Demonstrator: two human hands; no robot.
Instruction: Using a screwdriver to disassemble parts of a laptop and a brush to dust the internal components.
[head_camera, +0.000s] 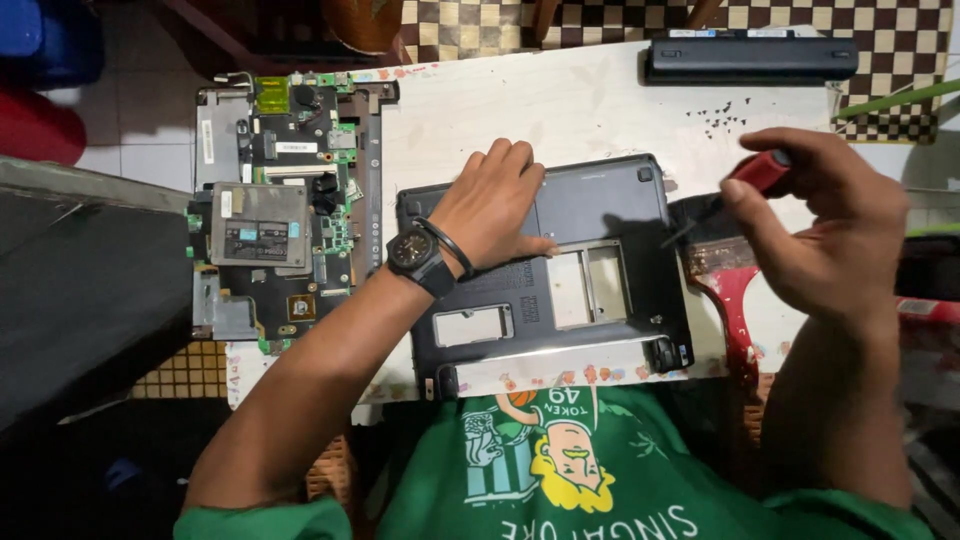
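A white worktop (590, 100) with a flowered edge stands over pale floor tiles and a checkered mat (890, 40). The left hand (495, 205) lies open, flat on a dark laptop shell (620, 200) at the worktop's middle, beside a bare circuit board (290, 200). The right hand (825, 230) grips a red-handled screwdriver (755, 175) above a red brush (725, 280), with loose screws (725, 118) and a black battery (750, 58) behind.

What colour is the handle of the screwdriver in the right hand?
Red, seen in the head view: the screwdriver sits in the right hand, with a dark shaft.
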